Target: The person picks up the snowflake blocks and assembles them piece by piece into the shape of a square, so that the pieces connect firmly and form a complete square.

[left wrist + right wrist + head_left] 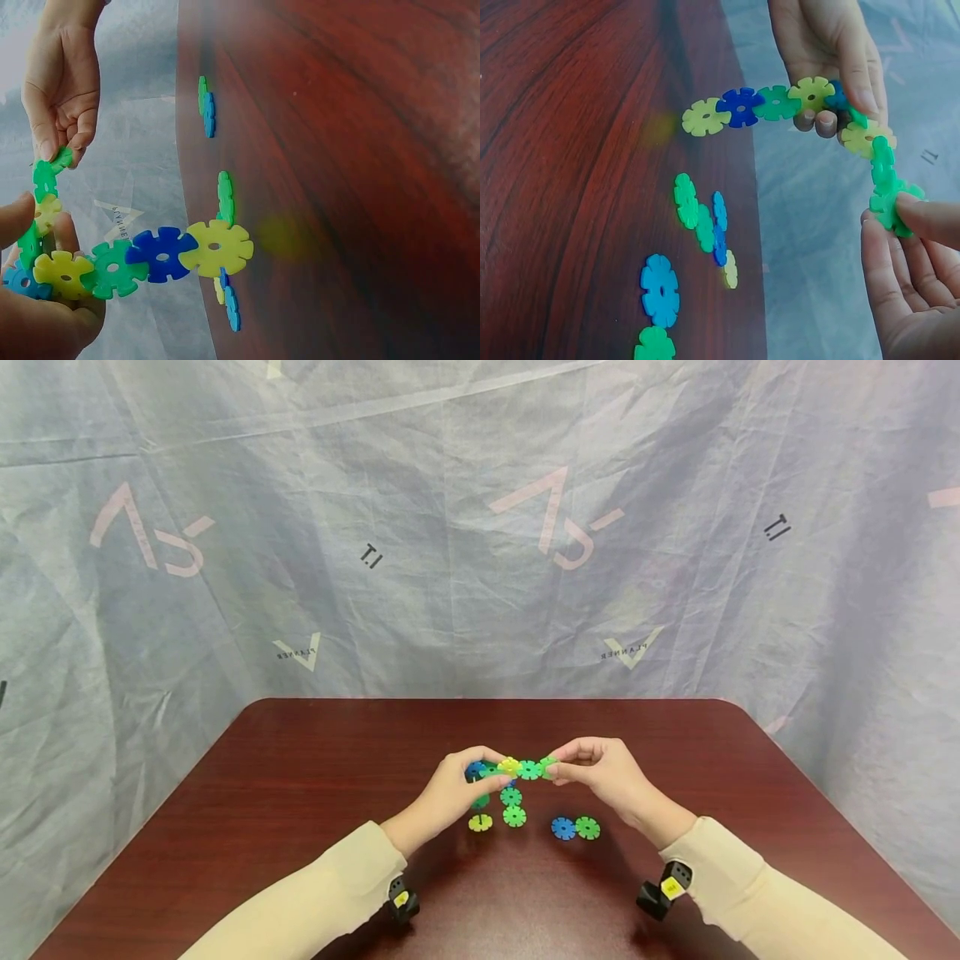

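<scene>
Both hands hold up a bent chain of interlocked, notched plastic discs. My left hand (453, 789) grips it near the bend, thumb in front, around a yellow disc (510, 767). From there a leg of discs hangs down, ending in another yellow disc (216, 247). Between thumb and fingers, my right hand (603, 772) pinches the green disc (895, 208) at the chain's other end. A second green disc (529, 769) spans the short stretch between the hands. Part of the chain is hidden behind the left hand's fingers.
Below the hands on the dark red table (337, 743) lies a group of discs, with green discs (513, 816) in front and blue and yellow ones behind. Right of it rest a blue disc (563, 828) and a green disc (588, 828), joined. A grey printed cloth (450, 610) hangs behind the table.
</scene>
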The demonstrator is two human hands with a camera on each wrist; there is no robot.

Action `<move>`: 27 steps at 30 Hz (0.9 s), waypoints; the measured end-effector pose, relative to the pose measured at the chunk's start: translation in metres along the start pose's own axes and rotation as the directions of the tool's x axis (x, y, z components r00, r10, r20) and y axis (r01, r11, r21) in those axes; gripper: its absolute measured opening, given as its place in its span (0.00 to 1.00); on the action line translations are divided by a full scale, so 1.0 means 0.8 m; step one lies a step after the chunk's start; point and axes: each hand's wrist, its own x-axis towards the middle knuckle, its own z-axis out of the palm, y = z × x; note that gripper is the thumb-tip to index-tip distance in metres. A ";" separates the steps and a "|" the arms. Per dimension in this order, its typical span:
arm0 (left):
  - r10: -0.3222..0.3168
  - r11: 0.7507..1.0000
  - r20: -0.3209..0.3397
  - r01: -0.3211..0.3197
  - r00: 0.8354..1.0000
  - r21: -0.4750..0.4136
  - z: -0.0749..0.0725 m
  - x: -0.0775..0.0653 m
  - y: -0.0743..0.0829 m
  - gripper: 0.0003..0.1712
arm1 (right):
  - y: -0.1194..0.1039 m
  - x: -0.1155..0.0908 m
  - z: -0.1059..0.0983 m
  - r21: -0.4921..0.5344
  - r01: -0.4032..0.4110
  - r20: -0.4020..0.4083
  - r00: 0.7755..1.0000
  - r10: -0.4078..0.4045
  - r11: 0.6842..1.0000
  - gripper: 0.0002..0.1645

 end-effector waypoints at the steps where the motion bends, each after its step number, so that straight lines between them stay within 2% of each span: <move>1: -0.004 1.000 0.009 0.004 1.000 -0.010 0.000 0.001 -0.002 0.14 | 0.001 0.000 0.000 0.005 0.000 -0.001 1.000 0.000 1.000 0.19; 4: -0.012 1.000 0.026 0.013 1.000 -0.029 0.002 0.007 -0.015 0.14 | 0.002 0.001 0.002 0.017 0.001 -0.013 1.000 -0.001 1.000 0.19; 11: -0.009 1.000 0.023 0.010 1.000 -0.014 0.009 0.019 -0.048 0.13 | 0.001 0.002 0.006 0.070 -0.004 -0.026 1.000 0.006 0.998 0.18; 19: -0.013 1.000 0.028 0.012 1.000 0.016 0.004 0.019 -0.050 0.13 | 0.000 0.003 0.009 0.109 -0.014 -0.024 1.000 0.017 0.994 0.18; 27: -0.001 0.994 0.022 -0.001 1.000 0.109 0.001 0.022 -0.045 0.16 | -0.008 0.003 0.010 0.075 0.015 -0.015 1.000 -0.014 0.997 0.19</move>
